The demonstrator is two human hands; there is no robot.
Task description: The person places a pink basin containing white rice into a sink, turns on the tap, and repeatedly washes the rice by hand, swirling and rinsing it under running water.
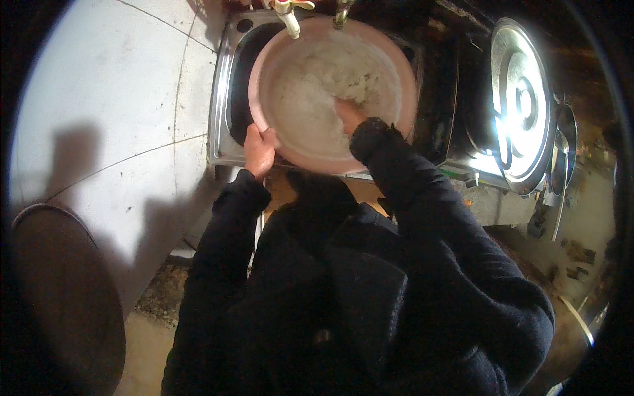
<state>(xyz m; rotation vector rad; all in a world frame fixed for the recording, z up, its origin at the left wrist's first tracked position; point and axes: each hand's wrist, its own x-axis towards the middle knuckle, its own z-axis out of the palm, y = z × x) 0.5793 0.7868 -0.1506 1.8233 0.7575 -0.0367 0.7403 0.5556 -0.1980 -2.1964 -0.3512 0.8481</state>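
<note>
A wide pink basin (pixel 256 84) rests over a stainless steel sink (pixel 218 116). Inside it lies a pale, floury-looking mixture (pixel 302 106), smoother at the left and lumpy towards the upper right. My left hand (pixel 259 151) grips the basin's rim at its lower left, thumb on top. Reaching in from the right side, my right hand (pixel 350 115) is pushed down into the mixture. Its fingers are sunk or blurred there, so whether they hold anything is hidden. Dark sleeves cover both arms to the wrists.
A white tap with a red mark (pixel 291 22) and a metal tap (pixel 342 15) overhang the basin's far rim. Right of the sink, a shiny round metal lid (pixel 525 104) stands near a ladle (pixel 561 188). A tiled wall (pixel 124 99) and a dark round board (pixel 69 297) are at left.
</note>
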